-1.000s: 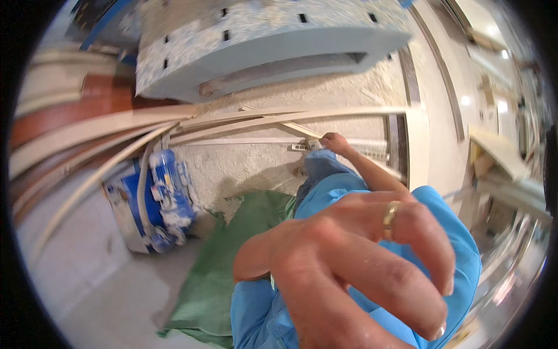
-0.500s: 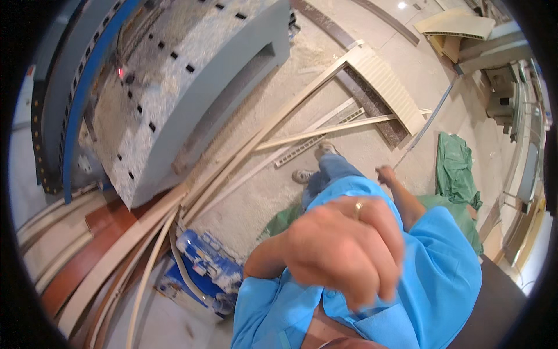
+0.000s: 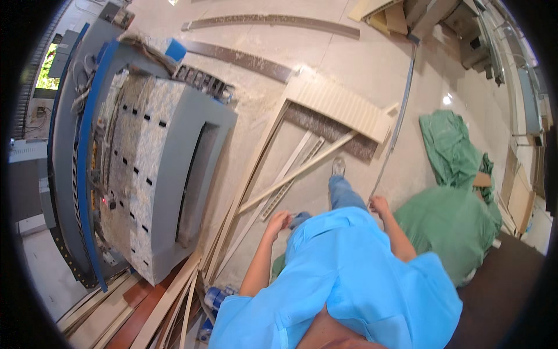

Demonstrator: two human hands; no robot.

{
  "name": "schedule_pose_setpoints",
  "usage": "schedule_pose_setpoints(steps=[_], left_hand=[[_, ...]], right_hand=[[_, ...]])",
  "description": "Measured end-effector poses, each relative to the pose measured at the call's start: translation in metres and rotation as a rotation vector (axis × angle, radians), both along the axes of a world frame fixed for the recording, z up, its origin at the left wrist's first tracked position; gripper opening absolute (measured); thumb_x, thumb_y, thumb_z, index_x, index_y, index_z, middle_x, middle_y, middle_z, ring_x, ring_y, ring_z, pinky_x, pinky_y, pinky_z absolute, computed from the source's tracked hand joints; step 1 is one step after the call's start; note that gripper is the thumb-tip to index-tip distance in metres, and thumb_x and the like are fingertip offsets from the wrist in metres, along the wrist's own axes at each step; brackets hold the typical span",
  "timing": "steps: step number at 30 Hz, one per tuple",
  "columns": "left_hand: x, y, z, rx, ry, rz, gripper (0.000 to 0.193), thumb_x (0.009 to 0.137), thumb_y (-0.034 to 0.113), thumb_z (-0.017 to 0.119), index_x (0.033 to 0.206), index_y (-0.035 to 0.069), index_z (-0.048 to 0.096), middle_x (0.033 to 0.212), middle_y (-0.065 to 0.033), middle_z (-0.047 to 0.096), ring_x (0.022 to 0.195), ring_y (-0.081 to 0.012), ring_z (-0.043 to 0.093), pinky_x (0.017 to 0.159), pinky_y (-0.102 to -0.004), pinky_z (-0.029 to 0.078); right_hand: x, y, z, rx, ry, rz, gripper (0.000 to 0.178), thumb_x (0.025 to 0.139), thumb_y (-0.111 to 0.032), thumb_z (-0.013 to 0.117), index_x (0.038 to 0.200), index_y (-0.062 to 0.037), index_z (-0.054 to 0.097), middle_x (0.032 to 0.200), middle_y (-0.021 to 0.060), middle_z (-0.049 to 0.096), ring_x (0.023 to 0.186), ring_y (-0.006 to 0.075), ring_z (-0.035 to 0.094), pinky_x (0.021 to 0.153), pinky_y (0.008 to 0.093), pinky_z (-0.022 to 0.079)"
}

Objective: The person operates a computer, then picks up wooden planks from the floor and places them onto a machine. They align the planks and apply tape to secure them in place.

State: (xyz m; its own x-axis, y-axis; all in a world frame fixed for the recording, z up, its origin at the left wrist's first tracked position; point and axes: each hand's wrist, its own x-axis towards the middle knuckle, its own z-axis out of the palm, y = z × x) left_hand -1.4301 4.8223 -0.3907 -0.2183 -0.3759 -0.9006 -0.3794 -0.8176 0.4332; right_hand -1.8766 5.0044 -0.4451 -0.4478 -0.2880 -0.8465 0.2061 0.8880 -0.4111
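Blue cloth (image 3: 343, 262) covers the upper arms. Right of the machine (image 3: 165, 192), the left hand (image 3: 280, 222) hangs part-curled; whether it holds anything I cannot tell. Farther right of the machine, the right hand (image 3: 379, 205) is curled too — whether it grips the thin bluish bar (image 3: 403, 116) beside it, I cannot tell. The pale strip (image 3: 325, 154), right of the machine, crosses a slotted strip (image 3: 282, 194) — likely light, springy and dust-slick, so best grasped near mid-length.
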Motion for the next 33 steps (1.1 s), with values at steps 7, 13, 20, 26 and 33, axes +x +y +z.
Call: schedule_pose_setpoints(steps=[7, 13, 20, 26, 33], left_hand=[[-0.061, -0.048, -0.001, 0.039, -0.193, 0.349, 0.037, 0.105, 0.041, 0.052, 0.115, 0.007, 0.064, 0.099, -0.005, 0.069, 0.086, -0.0148, 0.066, 0.073, -0.028, 0.053], [-0.146, -0.129, -0.023, -0.012, -0.142, 0.403, 0.036, 0.107, 0.04, 0.05, 0.113, 0.007, 0.063, 0.098, -0.0075, 0.069, 0.081, -0.016, 0.067, 0.067, -0.0278, 0.053], [-0.287, -0.243, -0.063, -0.056, -0.061, 0.252, 0.029, 0.103, 0.034, 0.055, 0.109, 0.006, 0.064, 0.093, -0.007, 0.069, 0.079, -0.0149, 0.066, 0.067, -0.0286, 0.054], [-0.422, -0.411, -0.106, -0.282, -0.021, 0.112, 0.033, 0.102, 0.036, 0.058, 0.104, 0.005, 0.066, 0.089, -0.005, 0.069, 0.08, -0.0157, 0.064, 0.075, -0.0314, 0.052], [-0.665, -0.664, -0.19, -0.451, -0.221, -0.053, 0.03, 0.1, 0.03, 0.061, 0.108, 0.001, 0.066, 0.096, -0.0111, 0.072, 0.089, -0.0174, 0.067, 0.084, -0.0339, 0.052]], right_hand=[[-0.152, -0.068, 0.01, 0.003, 0.083, -0.047, 0.028, 0.093, -0.027, 0.062, 0.106, -0.0034, 0.069, 0.089, 0.008, 0.067, 0.076, 0.0191, 0.066, 0.066, 0.0342, 0.056], [-0.238, -0.164, 0.059, -0.246, 0.151, -0.134, 0.031, 0.097, -0.029, 0.06, 0.111, -0.002, 0.068, 0.094, 0.0081, 0.069, 0.085, 0.0189, 0.068, 0.073, 0.0349, 0.056], [-0.283, -0.223, 0.048, -0.231, 0.062, -0.212, 0.031, 0.097, -0.031, 0.064, 0.114, -0.0047, 0.067, 0.098, 0.0082, 0.069, 0.086, 0.0174, 0.067, 0.076, 0.0328, 0.055], [-0.344, -0.336, 0.007, -0.121, -0.076, -0.502, 0.029, 0.097, -0.029, 0.063, 0.111, -0.0036, 0.066, 0.101, 0.0102, 0.069, 0.085, 0.0203, 0.067, 0.074, 0.0347, 0.056], [-0.554, -0.68, -0.103, -0.04, -0.224, -0.036, 0.039, 0.101, -0.034, 0.061, 0.125, -0.0035, 0.063, 0.112, 0.0102, 0.069, 0.09, 0.0194, 0.068, 0.079, 0.0356, 0.056]])
